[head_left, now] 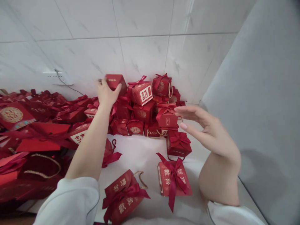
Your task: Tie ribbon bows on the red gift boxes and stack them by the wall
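Note:
At the back of the white surface, my left hand [107,93] grips a red gift box [116,82] on the upper left of a stack, thumb on the near side. The fingers behind it are partly hidden and a little blurred. To the right, my right hand [206,128] is open, its fingers stretched toward a ribbon-tied red box [167,120]. Whether the fingertips touch that box I cannot tell. Beside the held box, a red box with a white label [142,93] sits tilted on the stack.
Many ribboned red boxes [42,137] crowd the left. Closer to me lie a box with a rope handle [125,197], a bow-tied box [175,181] and a darker red box [179,143]. A tiled wall [145,53] stands behind, with a socket and cable [63,79]. A grey panel [264,103] bounds the right.

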Motion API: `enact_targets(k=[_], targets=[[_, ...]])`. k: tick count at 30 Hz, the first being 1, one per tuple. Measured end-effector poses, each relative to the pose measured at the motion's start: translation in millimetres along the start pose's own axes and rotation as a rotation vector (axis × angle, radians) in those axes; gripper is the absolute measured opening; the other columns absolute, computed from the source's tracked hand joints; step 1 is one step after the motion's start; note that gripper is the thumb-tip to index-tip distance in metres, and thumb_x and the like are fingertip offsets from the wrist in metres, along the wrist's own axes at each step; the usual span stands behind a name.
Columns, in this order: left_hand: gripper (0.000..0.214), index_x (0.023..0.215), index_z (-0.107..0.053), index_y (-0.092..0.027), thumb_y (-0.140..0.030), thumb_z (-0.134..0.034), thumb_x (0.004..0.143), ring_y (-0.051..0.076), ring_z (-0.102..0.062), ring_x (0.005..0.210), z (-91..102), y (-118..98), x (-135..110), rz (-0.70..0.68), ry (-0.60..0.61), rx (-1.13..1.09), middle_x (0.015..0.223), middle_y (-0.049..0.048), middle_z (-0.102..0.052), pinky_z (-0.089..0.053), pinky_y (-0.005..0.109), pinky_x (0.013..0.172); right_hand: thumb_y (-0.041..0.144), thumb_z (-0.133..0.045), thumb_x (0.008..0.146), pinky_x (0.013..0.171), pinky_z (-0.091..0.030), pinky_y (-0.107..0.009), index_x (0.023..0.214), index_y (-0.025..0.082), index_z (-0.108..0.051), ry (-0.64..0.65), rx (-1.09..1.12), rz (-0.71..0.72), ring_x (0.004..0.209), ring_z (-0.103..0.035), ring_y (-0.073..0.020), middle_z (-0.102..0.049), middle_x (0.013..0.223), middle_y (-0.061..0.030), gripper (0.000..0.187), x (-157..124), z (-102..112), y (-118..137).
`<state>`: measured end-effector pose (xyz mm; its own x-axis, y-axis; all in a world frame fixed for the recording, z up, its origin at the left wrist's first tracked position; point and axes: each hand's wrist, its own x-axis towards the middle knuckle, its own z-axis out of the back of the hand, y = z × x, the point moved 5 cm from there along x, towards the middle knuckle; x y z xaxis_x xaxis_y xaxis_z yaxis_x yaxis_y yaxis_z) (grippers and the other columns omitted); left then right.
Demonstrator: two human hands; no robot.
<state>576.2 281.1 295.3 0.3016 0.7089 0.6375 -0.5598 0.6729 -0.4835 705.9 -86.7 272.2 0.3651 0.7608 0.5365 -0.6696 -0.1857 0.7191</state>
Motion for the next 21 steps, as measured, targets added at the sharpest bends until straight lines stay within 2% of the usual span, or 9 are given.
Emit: enact_targets(k=[2, 4, 6, 8, 11, 13, 15, 18, 21], targets=[[0.079, 0.144, -0.037, -0.008, -0.05, -0.065, 0.083, 0.031, -0.033, 0.141, -24.7, 11, 4, -0.038, 0.203, -0.032, 0.151, 0.022, -0.028, -0.027, 0.045, 0.118, 0.039, -0.062, 0.093, 0.105, -0.05, -0.043, 0.124, 0.028, -0.059, 0.016, -0.019, -0.048, 0.115, -0.061, -0.0238, -0.063, 0.126, -0.0037, 0.033, -9, 10, -2], [0.077, 0.146, -0.036, -0.01, -0.051, -0.061, 0.087, 0.033, -0.026, 0.145, -25.2, 15, 2, -0.056, 0.296, -0.036, 0.154, 0.0212, -0.027, -0.024, 0.047, 0.12, 0.04, -0.061, 0.094, 0.104, -0.05, -0.043, 0.123, 0.028, -0.06, 0.017, -0.041, -0.088, 0.114, -0.062, -0.0247, -0.065, 0.124, -0.004, 0.031, -15, 18, -4], [0.076, 0.149, -0.031, -0.008, -0.053, -0.052, 0.092, 0.032, -0.025, 0.146, -2.8, 11, -2, -0.07, 0.283, -0.012, 0.153, 0.0213, -0.03, -0.023, 0.047, 0.12, 0.042, -0.061, 0.093, 0.102, -0.051, -0.044, 0.121, 0.028, -0.061, 0.014, -0.059, -0.109, 0.114, -0.062, -0.0259, -0.065, 0.123, -0.0047, 0.031, -18, 22, -6], [0.079, 0.15, -0.025, -0.004, -0.055, -0.048, 0.095, 0.03, -0.035, 0.14, 33.9, -1, -13, -0.102, 0.225, 0.038, 0.15, 0.0213, -0.036, -0.029, 0.046, 0.117, 0.044, -0.061, 0.093, 0.101, -0.052, -0.044, 0.121, 0.028, -0.062, 0.01, -0.071, -0.114, 0.114, -0.063, -0.0265, -0.065, 0.123, -0.0049, 0.031, -18, 23, -7], [0.069, 0.146, -0.036, -0.011, -0.057, -0.046, 0.095, 0.027, -0.05, 0.127, 89.2, -20, -45, -0.195, 0.173, 0.145, 0.143, 0.0116, -0.046, -0.038, 0.043, 0.11, 0.044, -0.06, 0.093, 0.102, -0.052, -0.043, 0.121, 0.029, -0.061, 0.049, -0.1, -0.105, 0.115, -0.062, -0.0263, -0.066, 0.122, -0.0043, 0.032, -17, 19, -6], [0.061, 0.139, -0.047, -0.015, -0.058, -0.046, 0.095, 0.029, -0.054, 0.122, 112.6, -21, -73, -0.151, 0.177, 0.258, 0.131, 0.0081, -0.057, -0.039, 0.046, 0.11, 0.045, -0.059, 0.093, 0.102, -0.052, -0.043, 0.12, 0.029, -0.062, 0.101, -0.13, -0.104, 0.115, -0.062, -0.0264, -0.067, 0.121, -0.0037, 0.031, -16, 15, -5], [0.06, 0.132, -0.054, -0.013, -0.058, -0.049, 0.092, 0.037, -0.053, 0.121, 127.4, -10, -101, -0.007, 0.079, 0.45, 0.127, 0.0128, -0.059, -0.034, 0.059, 0.108, 0.047, -0.058, 0.093, 0.096, -0.056, -0.041, 0.118, 0.031, -0.063, 0.146, -0.156, -0.111, 0.115, -0.062, -0.0271, -0.067, 0.12, -0.0034, 0.03, -15, 12, -6], [0.068, 0.131, -0.054, -0.009, -0.063, -0.046, 0.09, 0.046, -0.047, 0.124, 126.6, 12, -141, 0.151, -0.044, 0.593, 0.132, 0.0219, -0.053, -0.032, 0.066, 0.103, 0.049, -0.058, 0.093, 0.081, -0.061, -0.038, 0.117, 0.032, -0.064, 0.168, -0.179, -0.121, 0.115, -0.063, -0.0285, -0.068, 0.119, -0.0038, 0.03, -13, 10, -9], [0.069, 0.134, -0.05, -0.01, -0.062, -0.048, 0.088, 0.047, -0.03, 0.138, 104.8, 31, -175, 0.152, 0.009, 0.578, 0.147, 0.0255, -0.037, -0.026, 0.07, 0.106, 0.049, -0.058, 0.092, 0.071, -0.061, -0.034, 0.117, 0.031, -0.064, 0.17, -0.193, -0.128, 0.113, -0.063, -0.0288, -0.068, 0.119, -0.0046, 0.031, -11, 9, -13]])
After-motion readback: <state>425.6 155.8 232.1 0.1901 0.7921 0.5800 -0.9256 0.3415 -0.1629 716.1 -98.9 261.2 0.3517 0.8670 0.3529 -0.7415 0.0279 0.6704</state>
